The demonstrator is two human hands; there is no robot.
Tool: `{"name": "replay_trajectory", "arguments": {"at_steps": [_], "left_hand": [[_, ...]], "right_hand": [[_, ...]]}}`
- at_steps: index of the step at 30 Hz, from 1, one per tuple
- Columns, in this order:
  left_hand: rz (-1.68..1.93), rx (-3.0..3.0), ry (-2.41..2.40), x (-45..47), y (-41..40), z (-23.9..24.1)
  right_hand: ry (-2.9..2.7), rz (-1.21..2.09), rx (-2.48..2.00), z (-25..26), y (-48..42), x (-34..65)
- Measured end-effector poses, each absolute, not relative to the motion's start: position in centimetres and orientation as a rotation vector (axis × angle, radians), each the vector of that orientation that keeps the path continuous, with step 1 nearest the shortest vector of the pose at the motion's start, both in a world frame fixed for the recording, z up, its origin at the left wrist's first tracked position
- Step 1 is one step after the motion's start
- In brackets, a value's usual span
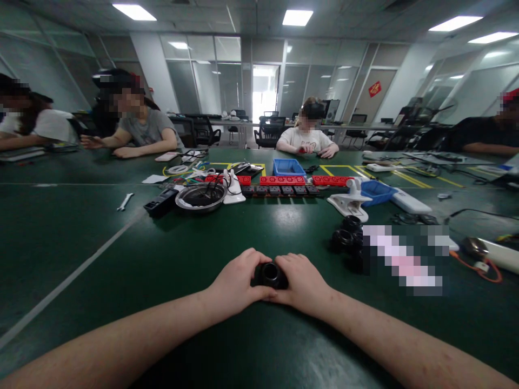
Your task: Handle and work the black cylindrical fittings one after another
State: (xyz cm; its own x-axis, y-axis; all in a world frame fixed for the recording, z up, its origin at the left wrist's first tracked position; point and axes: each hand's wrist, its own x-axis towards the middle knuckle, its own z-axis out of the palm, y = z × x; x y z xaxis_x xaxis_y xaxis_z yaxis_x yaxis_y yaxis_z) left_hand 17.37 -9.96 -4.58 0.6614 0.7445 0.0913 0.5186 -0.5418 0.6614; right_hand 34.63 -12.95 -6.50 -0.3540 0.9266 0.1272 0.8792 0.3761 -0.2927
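Note:
Between my two hands is a black hollow round part [271, 281], its circular opening facing up; I cannot make out its exact kind. My left hand [238, 280] curves around its left side, with fingers at the far edge and thumb at the near edge. From the right, my right hand [303, 282] wraps it in the same way, and the two thumbs meet in front. The part's lower body is mostly hidden by my fingers. To the right, a cluster of several similar black round parts [343, 240] sits on the green table [182, 254].
A metal bowl [201, 208], a black handheld device [160, 202] and a wrench [125, 202] lie at left. Red socket strips [281, 180], blue trays [288, 167] and a white clamp stand [348, 202] are farther back. Cables lie right. Several people sit around.

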Motion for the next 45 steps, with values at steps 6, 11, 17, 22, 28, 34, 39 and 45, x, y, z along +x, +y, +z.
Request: {"name": "replay_trajectory", "arguments": {"at_steps": [6,11,17,22,28,34,39,45], "left_hand": [[0.463,2.288,0.769,17.0,-9.2,-4.7],[0.449,2.235,0.77,17.1,-9.6,-4.9],[0.586,2.221,1.067,17.8,-10.4,-5.3],[0.549,2.219,1.016,17.8,-9.9,-4.9],[0.474,2.199,0.867,17.2,-9.1,-4.7],[0.463,2.196,0.897,17.3,-9.6,-4.8],[0.547,2.145,1.066,17.8,-10.2,-5.3],[0.51,2.171,0.955,17.4,-9.6,-4.8]], "right_hand": [[-2.447,0.674,-1.267,-5.6,-12.0,36.6],[-2.376,0.876,-1.282,-5.5,-11.7,37.1],[-2.298,0.364,-1.683,-6.4,-12.6,35.0],[-2.324,0.292,-1.6,-6.5,-12.7,34.8],[-2.325,0.843,-1.272,-5.5,-11.9,36.4],[-2.224,0.816,-1.484,-5.8,-12.0,36.1],[-2.244,0.401,-1.685,-6.5,-12.8,34.6],[-2.294,0.597,-1.481,-5.7,-12.9,35.2]]}}
